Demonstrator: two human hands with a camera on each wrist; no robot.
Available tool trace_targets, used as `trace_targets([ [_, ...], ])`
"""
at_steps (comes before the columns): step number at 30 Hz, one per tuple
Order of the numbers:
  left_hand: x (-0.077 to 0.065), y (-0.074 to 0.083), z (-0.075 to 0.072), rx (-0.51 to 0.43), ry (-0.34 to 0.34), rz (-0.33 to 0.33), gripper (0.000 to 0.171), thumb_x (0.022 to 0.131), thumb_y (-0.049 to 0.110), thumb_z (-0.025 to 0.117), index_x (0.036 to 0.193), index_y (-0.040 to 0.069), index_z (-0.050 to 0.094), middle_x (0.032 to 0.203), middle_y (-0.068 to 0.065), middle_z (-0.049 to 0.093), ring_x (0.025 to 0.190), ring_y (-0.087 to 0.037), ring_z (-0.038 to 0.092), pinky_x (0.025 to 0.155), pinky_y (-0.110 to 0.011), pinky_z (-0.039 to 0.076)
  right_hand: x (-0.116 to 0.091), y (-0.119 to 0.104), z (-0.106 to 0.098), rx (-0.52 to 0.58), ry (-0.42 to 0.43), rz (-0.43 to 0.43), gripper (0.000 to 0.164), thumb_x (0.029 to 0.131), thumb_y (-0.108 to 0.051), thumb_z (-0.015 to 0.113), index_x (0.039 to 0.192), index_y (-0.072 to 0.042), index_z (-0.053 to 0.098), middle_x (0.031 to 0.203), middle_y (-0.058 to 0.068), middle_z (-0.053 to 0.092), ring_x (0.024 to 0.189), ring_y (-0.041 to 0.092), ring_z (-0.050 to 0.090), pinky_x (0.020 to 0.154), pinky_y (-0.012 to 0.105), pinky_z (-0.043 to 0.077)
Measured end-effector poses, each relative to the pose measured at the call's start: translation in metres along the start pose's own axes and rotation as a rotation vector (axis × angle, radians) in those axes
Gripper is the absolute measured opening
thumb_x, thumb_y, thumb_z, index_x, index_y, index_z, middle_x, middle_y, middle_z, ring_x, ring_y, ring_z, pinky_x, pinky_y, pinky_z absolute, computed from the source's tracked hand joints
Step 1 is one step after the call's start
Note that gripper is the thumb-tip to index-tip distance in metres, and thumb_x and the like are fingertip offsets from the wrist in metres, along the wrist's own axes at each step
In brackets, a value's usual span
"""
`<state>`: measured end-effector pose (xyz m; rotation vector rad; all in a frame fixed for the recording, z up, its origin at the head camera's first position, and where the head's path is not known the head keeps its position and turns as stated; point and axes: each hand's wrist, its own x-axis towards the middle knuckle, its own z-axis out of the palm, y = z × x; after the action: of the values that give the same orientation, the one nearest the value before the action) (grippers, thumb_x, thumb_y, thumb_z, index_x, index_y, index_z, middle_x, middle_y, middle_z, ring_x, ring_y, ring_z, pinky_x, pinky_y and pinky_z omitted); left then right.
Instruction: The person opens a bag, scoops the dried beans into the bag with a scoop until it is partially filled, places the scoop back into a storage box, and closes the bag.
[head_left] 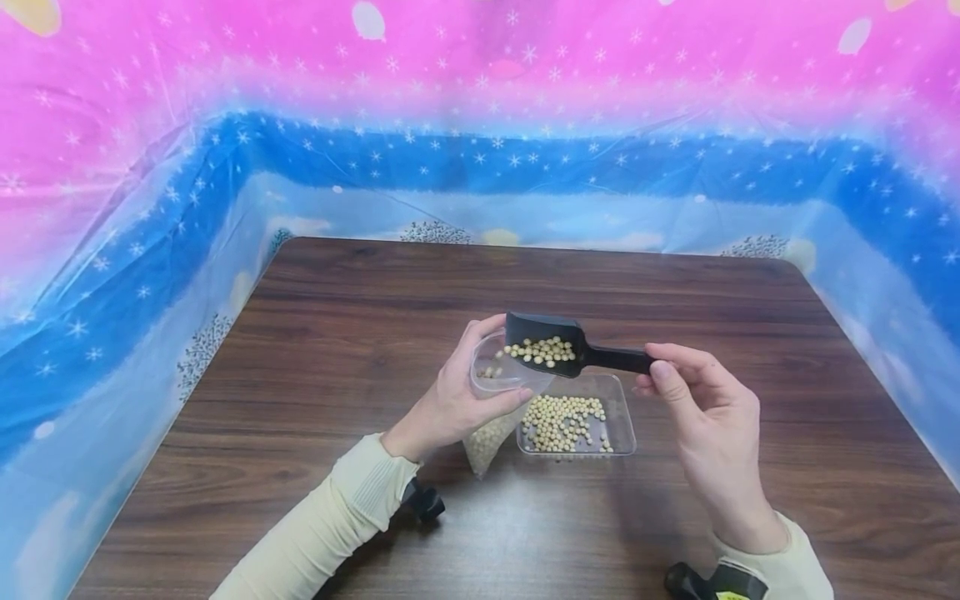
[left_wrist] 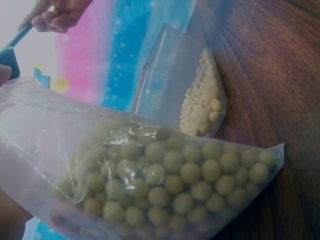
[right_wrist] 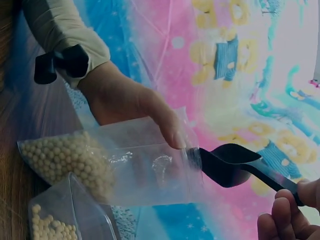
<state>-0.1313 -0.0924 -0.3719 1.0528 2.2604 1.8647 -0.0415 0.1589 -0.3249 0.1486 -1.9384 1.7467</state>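
Note:
A clear plastic bag [right_wrist: 135,165], its lower part full of round pale beans [left_wrist: 165,185], is held by its mouth in my left hand [head_left: 461,396]. Thumb and fingers curl around the bag's rim and keep it spread. My right hand [head_left: 712,425] pinches the handle end of a black scoop [head_left: 547,346]. Beans lie in the scoop, whose front edge reaches into the bag's mouth and tilts toward it. Below the scoop stands a clear rectangular tray [head_left: 628,429] with a scattered layer of the same beans.
The dark wooden table [head_left: 337,292] carries the tray near its middle. A patterned pink and blue cloth [head_left: 487,158] hangs around the table's back and sides. Black wrist cameras [head_left: 426,502] sit on both wrists, below the light sleeves [head_left: 322,521].

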Motion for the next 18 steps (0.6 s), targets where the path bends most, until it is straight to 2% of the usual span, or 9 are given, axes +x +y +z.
trace_targets([
  [5, 0.000, 0.015, -0.001, -0.039, -0.009, 0.018, 0.075, 0.083, 0.005, 0.075, 0.145, 0.015, 0.034, 0.135, -0.002, 0.045, 0.124, -0.023, 0.047, 0.103, -0.045, 0.042, -0.001, 0.000, 0.001, -0.013, -0.051, -0.173, 0.020, 0.088, 0.014, 0.061, 0.107, 0.011, 0.067, 0.081, 0.011, 0.069, 0.074, 0.015, 0.066, 0.073, 0.020, 0.053],
  [9, 0.001, 0.011, -0.001, -0.027, -0.001, 0.032, 0.077, 0.082, 0.004, 0.076, 0.145, 0.015, 0.034, 0.132, -0.003, 0.046, 0.120, -0.023, 0.049, 0.101, -0.045, 0.044, -0.002, -0.011, 0.005, -0.105, -0.047, -0.332, 0.020, 0.085, 0.017, 0.061, 0.103, 0.011, 0.068, 0.085, 0.013, 0.068, 0.077, 0.013, 0.064, 0.071, 0.018, 0.051],
  [11, 0.000, 0.005, 0.000, -0.024, 0.000, 0.030, 0.079, 0.082, 0.006, 0.076, 0.146, 0.019, 0.033, 0.130, -0.003, 0.046, 0.116, -0.024, 0.050, 0.095, -0.043, 0.049, -0.002, -0.018, 0.008, -0.136, 0.019, -0.410, 0.016, 0.085, 0.015, 0.063, 0.099, 0.012, 0.069, 0.084, 0.014, 0.068, 0.078, 0.011, 0.062, 0.071, 0.017, 0.050],
  [13, 0.000, 0.000, 0.000, -0.037, -0.005, 0.024, 0.080, 0.083, 0.009, 0.076, 0.147, 0.023, 0.032, 0.129, -0.003, 0.046, 0.112, -0.024, 0.051, 0.087, -0.040, 0.054, -0.001, -0.024, 0.010, -0.128, 0.144, -0.493, 0.012, 0.085, 0.012, 0.064, 0.096, 0.013, 0.069, 0.082, 0.015, 0.067, 0.076, 0.010, 0.060, 0.070, 0.016, 0.048],
  [15, 0.000, -0.003, 0.000, -0.051, -0.011, 0.029, 0.079, 0.083, 0.011, 0.077, 0.147, 0.026, 0.032, 0.128, -0.003, 0.046, 0.112, -0.024, 0.051, 0.085, -0.038, 0.056, 0.002, -0.025, 0.009, -0.138, 0.285, -0.548, 0.010, 0.085, 0.010, 0.065, 0.093, 0.013, 0.070, 0.077, 0.014, 0.065, 0.072, 0.009, 0.058, 0.069, 0.016, 0.046],
  [18, 0.001, -0.005, 0.000, -0.052, -0.009, 0.044, 0.079, 0.083, 0.015, 0.077, 0.146, 0.029, 0.032, 0.127, -0.003, 0.047, 0.111, -0.024, 0.052, 0.084, -0.037, 0.056, 0.007, -0.017, -0.001, -0.216, 0.419, -0.538, 0.012, 0.088, 0.004, 0.063, 0.093, 0.012, 0.071, 0.073, 0.008, 0.062, 0.068, 0.006, 0.054, 0.064, 0.014, 0.041],
])
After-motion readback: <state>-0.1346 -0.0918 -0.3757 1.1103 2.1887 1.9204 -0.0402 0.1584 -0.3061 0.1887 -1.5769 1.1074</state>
